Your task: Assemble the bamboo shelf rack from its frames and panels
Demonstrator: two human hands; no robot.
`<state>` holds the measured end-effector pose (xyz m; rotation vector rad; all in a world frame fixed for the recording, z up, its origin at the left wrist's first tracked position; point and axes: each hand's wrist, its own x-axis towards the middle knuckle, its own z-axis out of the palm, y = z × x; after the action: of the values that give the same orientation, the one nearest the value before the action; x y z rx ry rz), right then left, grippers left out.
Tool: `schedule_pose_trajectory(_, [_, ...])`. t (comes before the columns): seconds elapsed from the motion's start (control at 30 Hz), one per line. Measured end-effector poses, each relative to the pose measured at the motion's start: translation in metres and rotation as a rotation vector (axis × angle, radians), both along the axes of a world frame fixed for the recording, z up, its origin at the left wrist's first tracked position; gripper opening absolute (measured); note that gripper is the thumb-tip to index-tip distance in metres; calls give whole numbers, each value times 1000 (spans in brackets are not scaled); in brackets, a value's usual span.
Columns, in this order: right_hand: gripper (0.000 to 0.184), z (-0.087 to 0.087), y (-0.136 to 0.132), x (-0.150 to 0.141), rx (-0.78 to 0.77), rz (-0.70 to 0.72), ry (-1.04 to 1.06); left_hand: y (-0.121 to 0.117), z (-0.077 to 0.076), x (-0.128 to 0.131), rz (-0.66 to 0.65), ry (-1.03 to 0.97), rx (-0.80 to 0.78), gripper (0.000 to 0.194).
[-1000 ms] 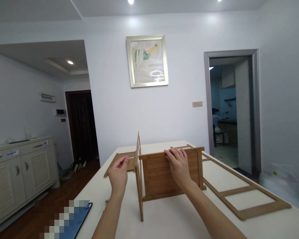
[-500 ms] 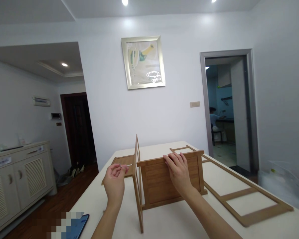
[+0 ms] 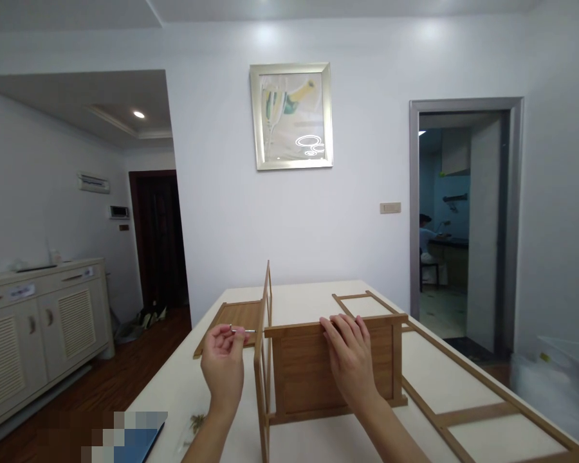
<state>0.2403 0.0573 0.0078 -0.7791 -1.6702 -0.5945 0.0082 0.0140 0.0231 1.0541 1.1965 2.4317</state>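
Hands: two, left hand (image 3: pixel 223 352) and right hand (image 3: pixel 351 360). Wooden panels: two, upright panel (image 3: pixel 302 373) and flat panel (image 3: pixel 241 315). Open wooden frames: two, upright frame (image 3: pixel 259 379) and flat frame (image 3: pixel 480 415). Thin metal tool (image 3: pixel 251 331): one. Tabletop (image 3: pixel 313 444): one. Part-pixelated flat device (image 3: pixel 142 444): one. Small fittings (image 3: pixel 197 422): too small to count. Wall picture (image 3: pixel 292 116): one. Louvred cabinet doors (image 3: pixel 77 321): two. Person (image 3: pixel 426 240): one.

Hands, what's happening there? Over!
Left hand: pinching thin metal rod. Right hand: on top edge of wooden panel. Upright wooden frame between them.

Brown wood-grain panel (image 3: pixel 303 370), white table (image 3: pixel 313 437), silver-gold picture frame (image 3: pixel 294 164), grey door frame (image 3: pixel 414 206)
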Motion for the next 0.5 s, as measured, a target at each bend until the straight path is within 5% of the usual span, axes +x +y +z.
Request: schedule_pose_trajectory(0.5, [43, -7, 4, -5, 21, -22, 9, -1, -9, -2, 7, 81, 7, 31])
